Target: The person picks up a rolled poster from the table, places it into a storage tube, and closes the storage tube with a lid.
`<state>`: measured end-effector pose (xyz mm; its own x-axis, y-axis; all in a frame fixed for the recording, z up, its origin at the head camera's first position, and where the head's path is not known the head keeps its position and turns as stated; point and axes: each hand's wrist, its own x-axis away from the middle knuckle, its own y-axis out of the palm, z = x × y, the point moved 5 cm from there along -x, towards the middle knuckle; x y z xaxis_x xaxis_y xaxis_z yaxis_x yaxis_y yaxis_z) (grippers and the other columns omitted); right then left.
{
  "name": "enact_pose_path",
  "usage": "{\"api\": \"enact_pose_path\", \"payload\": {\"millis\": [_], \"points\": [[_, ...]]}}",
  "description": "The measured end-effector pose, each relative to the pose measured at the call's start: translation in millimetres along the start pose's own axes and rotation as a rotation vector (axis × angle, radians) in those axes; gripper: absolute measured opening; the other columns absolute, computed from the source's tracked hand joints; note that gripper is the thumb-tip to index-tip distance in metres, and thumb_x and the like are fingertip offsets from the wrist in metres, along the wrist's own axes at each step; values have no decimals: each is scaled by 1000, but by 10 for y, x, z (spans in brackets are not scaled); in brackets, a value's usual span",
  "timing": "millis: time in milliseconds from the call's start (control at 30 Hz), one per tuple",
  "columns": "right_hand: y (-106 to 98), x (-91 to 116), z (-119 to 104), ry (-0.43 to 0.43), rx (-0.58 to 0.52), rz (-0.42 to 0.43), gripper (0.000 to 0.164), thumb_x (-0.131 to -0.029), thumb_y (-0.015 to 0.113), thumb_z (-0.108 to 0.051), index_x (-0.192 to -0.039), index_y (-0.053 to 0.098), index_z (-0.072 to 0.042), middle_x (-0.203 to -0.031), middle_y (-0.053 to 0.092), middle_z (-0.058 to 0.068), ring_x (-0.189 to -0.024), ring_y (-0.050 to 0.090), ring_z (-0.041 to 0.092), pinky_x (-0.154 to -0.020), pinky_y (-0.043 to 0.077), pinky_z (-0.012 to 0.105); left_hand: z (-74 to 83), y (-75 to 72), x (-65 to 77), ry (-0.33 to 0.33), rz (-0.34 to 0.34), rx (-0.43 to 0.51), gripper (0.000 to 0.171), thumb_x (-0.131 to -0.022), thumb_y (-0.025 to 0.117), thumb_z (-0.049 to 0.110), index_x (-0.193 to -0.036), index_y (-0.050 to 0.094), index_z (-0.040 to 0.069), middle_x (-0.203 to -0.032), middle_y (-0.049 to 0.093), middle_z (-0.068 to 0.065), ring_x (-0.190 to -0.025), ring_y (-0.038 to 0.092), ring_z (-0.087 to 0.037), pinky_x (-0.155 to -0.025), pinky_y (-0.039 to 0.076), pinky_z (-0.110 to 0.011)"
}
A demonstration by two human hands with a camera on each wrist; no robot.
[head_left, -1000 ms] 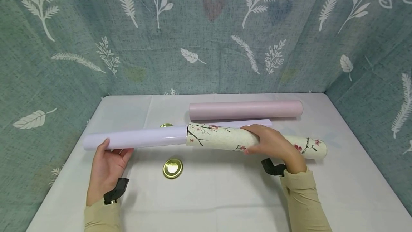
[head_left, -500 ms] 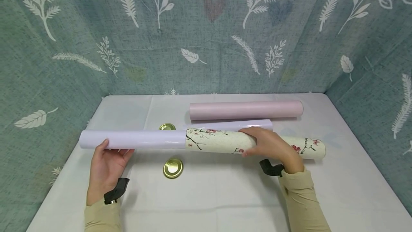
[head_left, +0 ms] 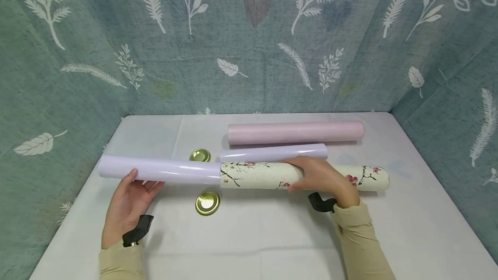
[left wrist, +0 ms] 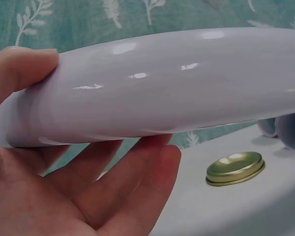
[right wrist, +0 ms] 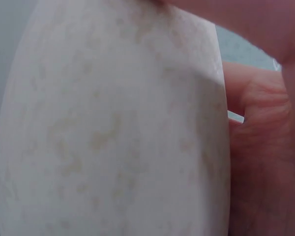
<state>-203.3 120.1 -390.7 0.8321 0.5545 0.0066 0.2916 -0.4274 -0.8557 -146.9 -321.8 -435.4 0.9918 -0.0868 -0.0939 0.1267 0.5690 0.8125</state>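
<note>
Floral cylinder (head_left: 256, 175), one: off-white, printed with dark branches and red and pink blossom, lying across the centre and right of the head frame; in the right wrist view the print is a blur of faint tan and reddish marks. Right hand (head_left: 320, 176): grip closed about the middle of this piece, fingers over the top, thumb on the near side. Lavender cylinder (head_left: 159, 170), one: plain and glossy, centre left of the head frame, its right end meeting the left end of the floral piece; whether one enters the other cannot be told. Left hand (head_left: 128, 204): grip holding the lavender piece near its outer end, thumb upon the upper face, the other fingers extended and spread below. Both pieces are raised above the table (head_left: 233, 241), which wears a white cover. Near gold lid (head_left: 207, 203): round, flat on the cover below the join. Far gold lid (head_left: 200, 155): alike, just above the lavender piece. Second lavender cylinder (head_left: 274, 153): centre right, behind the floral piece. Pink cylinder (head_left: 295, 133): behind that, roughly parallel. Backdrop cloth (head_left: 253, 90): grey-green, with white leaves and sprigs and a faded reddish heart at upper centre. Sleeves (head_left: 359, 237): khaki, at both wrists.
</note>
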Motion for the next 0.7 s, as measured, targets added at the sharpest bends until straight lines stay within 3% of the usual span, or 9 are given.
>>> {"api": "enact_pose_path", "payload": {"millis": [167,500,700], "points": [[46,-38,-3,-7,22,-20,61,-58,80,-42,-114,55,-36,-99,56,-20,-82,51,4,-72,41,27,-4,-18,-7,-39,-14,-56,33,-97,27,10,-129,30,16,-127,40,-8,-118,40,-33,-101,17,-54],[112,-82,28,35,86,-47,69,-58,78,-45,-120,54,-28,-107,57,-14,-87,52,7,-74,41,29,-16,-56,-31,-49,-13,-141,33,-97,29,5,-130,32,13,-125,45,-11,-115,45,-34,-96,26,-54],[146,-85,45,44,90,-62,73,-57,78,-46,-123,54,-25,-112,56,-11,-96,52,10,-80,42,32,-11,-88,-20,-53,78,-176,38,-98,34,24,-132,18,20,-123,44,-10,-112,46,-36,-95,23,-56]]}}
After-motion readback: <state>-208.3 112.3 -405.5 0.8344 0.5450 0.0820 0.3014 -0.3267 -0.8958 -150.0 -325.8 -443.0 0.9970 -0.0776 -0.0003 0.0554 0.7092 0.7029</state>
